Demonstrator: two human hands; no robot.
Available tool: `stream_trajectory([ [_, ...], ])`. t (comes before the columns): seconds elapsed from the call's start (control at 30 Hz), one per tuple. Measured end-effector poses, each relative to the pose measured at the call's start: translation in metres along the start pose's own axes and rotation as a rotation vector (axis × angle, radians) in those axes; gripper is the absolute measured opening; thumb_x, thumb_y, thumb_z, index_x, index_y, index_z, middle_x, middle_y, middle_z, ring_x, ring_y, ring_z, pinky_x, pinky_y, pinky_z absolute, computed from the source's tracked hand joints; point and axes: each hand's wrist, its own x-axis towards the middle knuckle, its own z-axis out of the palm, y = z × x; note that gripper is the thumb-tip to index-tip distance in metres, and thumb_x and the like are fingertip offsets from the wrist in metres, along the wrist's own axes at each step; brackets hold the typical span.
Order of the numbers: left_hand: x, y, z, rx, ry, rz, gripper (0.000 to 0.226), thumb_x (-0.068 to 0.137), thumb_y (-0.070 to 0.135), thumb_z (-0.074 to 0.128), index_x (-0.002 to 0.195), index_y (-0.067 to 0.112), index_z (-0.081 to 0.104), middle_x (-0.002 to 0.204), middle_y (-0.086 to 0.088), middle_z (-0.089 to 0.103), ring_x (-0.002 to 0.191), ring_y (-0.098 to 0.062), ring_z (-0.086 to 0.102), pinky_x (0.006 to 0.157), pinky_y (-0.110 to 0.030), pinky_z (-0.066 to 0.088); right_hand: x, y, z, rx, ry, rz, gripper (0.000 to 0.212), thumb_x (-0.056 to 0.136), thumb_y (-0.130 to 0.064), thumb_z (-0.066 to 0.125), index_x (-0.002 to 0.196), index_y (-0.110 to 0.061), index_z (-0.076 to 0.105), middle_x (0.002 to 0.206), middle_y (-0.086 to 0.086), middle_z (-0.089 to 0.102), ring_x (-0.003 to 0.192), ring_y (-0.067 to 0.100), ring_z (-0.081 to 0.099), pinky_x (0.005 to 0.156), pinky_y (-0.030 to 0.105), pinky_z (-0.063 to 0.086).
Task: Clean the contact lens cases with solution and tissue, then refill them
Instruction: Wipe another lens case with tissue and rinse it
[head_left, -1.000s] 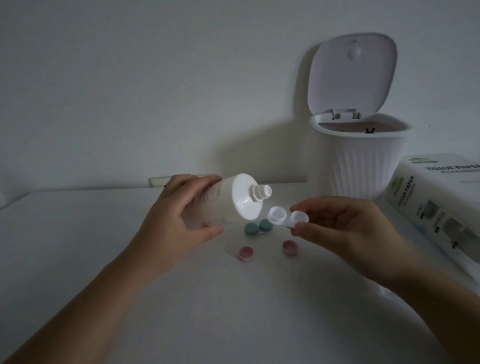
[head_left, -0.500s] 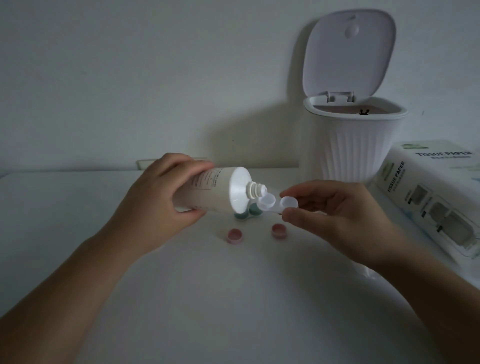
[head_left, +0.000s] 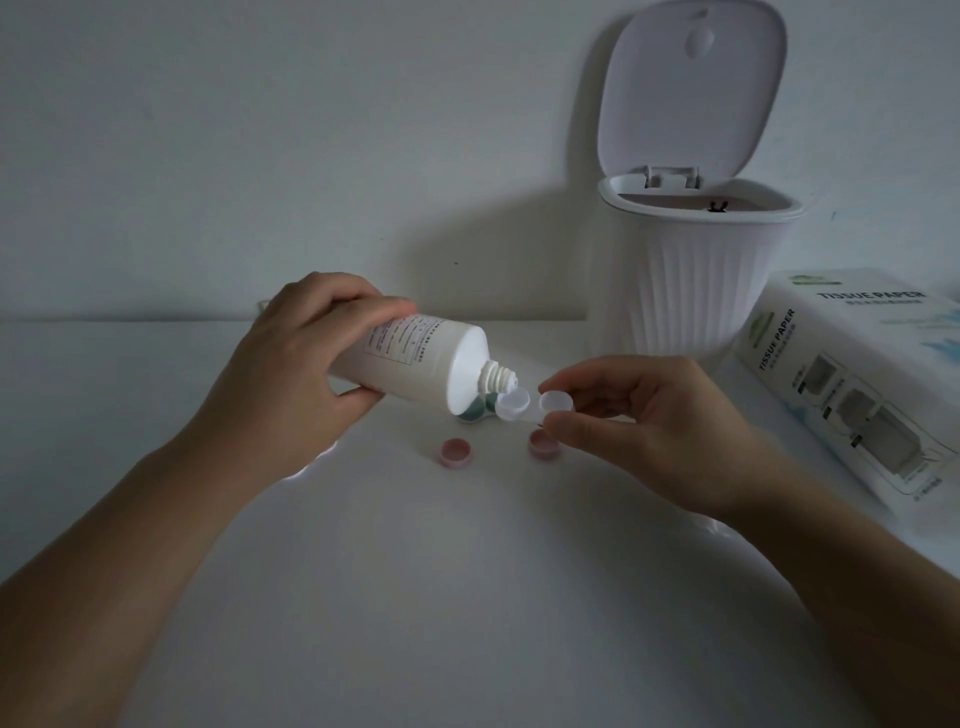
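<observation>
Left hand (head_left: 291, 374): wraps the white solution bottle (head_left: 415, 364), tilted, nozzle at the case's left well
Right hand (head_left: 639, 431): pinches the clear lens case (head_left: 530, 405) above the table (head_left: 467, 597)
Caps: 2 pink caps (head_left: 456, 451) on the table, teal case (head_left: 475, 410) behind the bottle
Right side: open bin (head_left: 696, 291), tissue pack (head_left: 857, 379)

The green caps (head_left: 475, 410) are being largely hidden by the solution bottle (head_left: 415, 364). The tissue paper box (head_left: 857, 379) is being cut off at the right edge.
</observation>
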Motion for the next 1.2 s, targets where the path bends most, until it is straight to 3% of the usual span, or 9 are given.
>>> stream_trajectory([
  [0.27, 0.002, 0.0, 0.0, 0.003, 0.019, 0.039, 0.072, 0.063, -0.004, 0.085, 0.128, 0.019, 0.066, 0.122, -0.001, 0.055, 0.109, -0.024, 0.052, 0.101, -0.03, 0.035, 0.0, 0.002, 0.0, -0.004, -0.03, 0.027, 0.017, 0.086, -0.014, 0.078, 0.102, -0.017, 0.075, 0.081, -0.001, 0.079, 0.083, 0.014, 0.077, 0.085, 0.027, 0.058],
  [0.5, 0.003, 0.004, -0.002, -0.006, 0.035, 0.027, 0.074, 0.06, -0.011, 0.082, 0.127, 0.017, 0.066, 0.121, -0.003, 0.053, 0.108, -0.02, 0.049, 0.105, -0.056, 0.043, 0.001, 0.003, 0.0, 0.025, -0.039, 0.042, 0.017, 0.086, -0.013, 0.077, 0.103, -0.014, 0.074, 0.083, 0.002, 0.079, 0.083, 0.017, 0.077, 0.087, 0.029, 0.058],
  [0.77, 0.004, 0.005, -0.003, 0.036, 0.019, 0.045, 0.075, 0.056, -0.014, 0.079, 0.126, 0.012, 0.067, 0.12, -0.012, 0.056, 0.107, -0.025, 0.048, 0.105, -0.062, 0.041, 0.001, 0.003, -0.001, 0.038, -0.049, 0.05, 0.016, 0.086, -0.011, 0.077, 0.102, -0.012, 0.075, 0.083, 0.004, 0.079, 0.084, 0.019, 0.077, 0.088, 0.031, 0.059],
  [0.87, 0.005, 0.005, -0.004, 0.052, 0.013, 0.041, 0.077, 0.055, -0.015, 0.079, 0.126, 0.012, 0.067, 0.121, -0.013, 0.056, 0.109, -0.026, 0.048, 0.113, -0.059, 0.035, 0.0, 0.004, -0.001, 0.039, -0.058, 0.048, 0.016, 0.086, -0.011, 0.077, 0.102, -0.012, 0.075, 0.083, 0.004, 0.079, 0.084, 0.019, 0.077, 0.087, 0.031, 0.059],
  [0.97, 0.005, 0.006, -0.004, 0.061, 0.011, 0.029, 0.077, 0.055, -0.016, 0.079, 0.126, 0.013, 0.066, 0.121, -0.012, 0.055, 0.113, -0.028, 0.05, 0.125, -0.042, 0.019, 0.0, 0.004, -0.001, 0.04, -0.06, 0.043, 0.015, 0.086, -0.01, 0.077, 0.101, -0.012, 0.075, 0.083, 0.004, 0.079, 0.084, 0.02, 0.077, 0.085, 0.029, 0.059],
  [1.07, 0.005, 0.008, -0.005, 0.055, 0.004, 0.02, 0.078, 0.054, -0.016, 0.078, 0.126, 0.014, 0.065, 0.122, -0.011, 0.054, 0.116, -0.028, 0.048, 0.126, -0.033, 0.013, 0.0, 0.004, -0.001, 0.041, -0.06, 0.042, 0.015, 0.086, -0.009, 0.077, 0.101, -0.011, 0.075, 0.083, 0.005, 0.079, 0.083, 0.02, 0.077, 0.084, 0.027, 0.059],
  [1.2, 0.006, 0.01, -0.007, 0.053, -0.011, 0.006, 0.081, 0.052, -0.017, 0.079, 0.126, 0.015, 0.064, 0.123, -0.008, 0.052, 0.117, -0.029, 0.049, 0.126, -0.032, 0.012, 0.001, 0.003, -0.001, 0.046, -0.064, 0.048, 0.014, 0.086, -0.009, 0.077, 0.1, -0.01, 0.075, 0.083, 0.006, 0.079, 0.085, 0.023, 0.076, 0.083, 0.027, 0.058],
])
